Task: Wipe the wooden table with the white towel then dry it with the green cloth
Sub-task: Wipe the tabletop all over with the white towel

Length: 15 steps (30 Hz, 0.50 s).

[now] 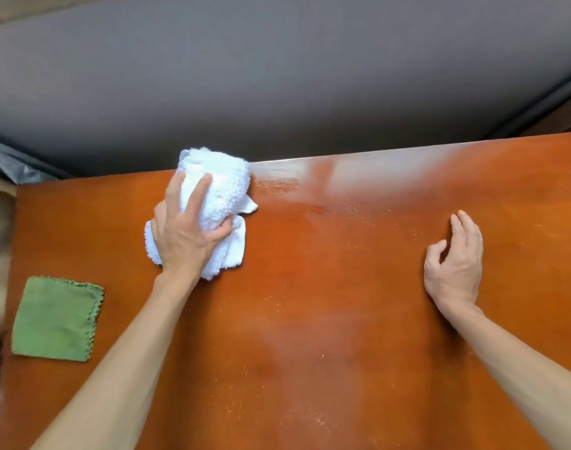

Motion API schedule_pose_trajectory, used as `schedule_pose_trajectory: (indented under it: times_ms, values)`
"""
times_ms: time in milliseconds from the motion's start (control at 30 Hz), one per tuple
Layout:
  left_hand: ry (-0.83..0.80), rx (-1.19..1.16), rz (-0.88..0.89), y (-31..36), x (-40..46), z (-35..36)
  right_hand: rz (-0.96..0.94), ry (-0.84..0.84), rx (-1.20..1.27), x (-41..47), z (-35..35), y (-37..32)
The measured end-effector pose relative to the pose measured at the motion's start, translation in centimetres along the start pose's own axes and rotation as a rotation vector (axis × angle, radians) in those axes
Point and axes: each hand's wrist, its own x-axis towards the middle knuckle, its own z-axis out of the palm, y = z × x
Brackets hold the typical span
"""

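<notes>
Presently, step in hand: wiping, the first of two; drying not yet begun.
Towel (219, 203): white, bunched, at the far edge of the table (342, 319), left of centre, partly overhanging it.
Left hand (187, 235): fingers curled over the towel, clamped on it.
Right hand (454, 264): on bare wood to the right, fingers loosely bent, holding nothing.
Table surface: wet sheen just right of the towel; pale specks nearer.
Green cloth (57, 319): folded flat, near left, untouched.
Next move, by judgement: sweep the towel across the speckled near half.
Containers: none seen.
</notes>
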Motion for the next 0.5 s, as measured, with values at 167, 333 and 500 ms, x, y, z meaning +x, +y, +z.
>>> schedule_pose_trajectory:
  times_ms: [167,333,500]
  values:
    - [0.078,0.081,-0.394,-1.9,0.3,-1.1,-0.013,0.0,-0.006,-0.1,0.0,0.2]
    - [0.108,0.096,-0.499,1.3,0.7,-0.3,-0.008,-0.012,-0.019,0.3,0.0,0.1]
    - [0.072,0.113,-0.404,7.1,-0.3,1.5,-0.011,-0.02,-0.022,0.1,0.0,0.0]
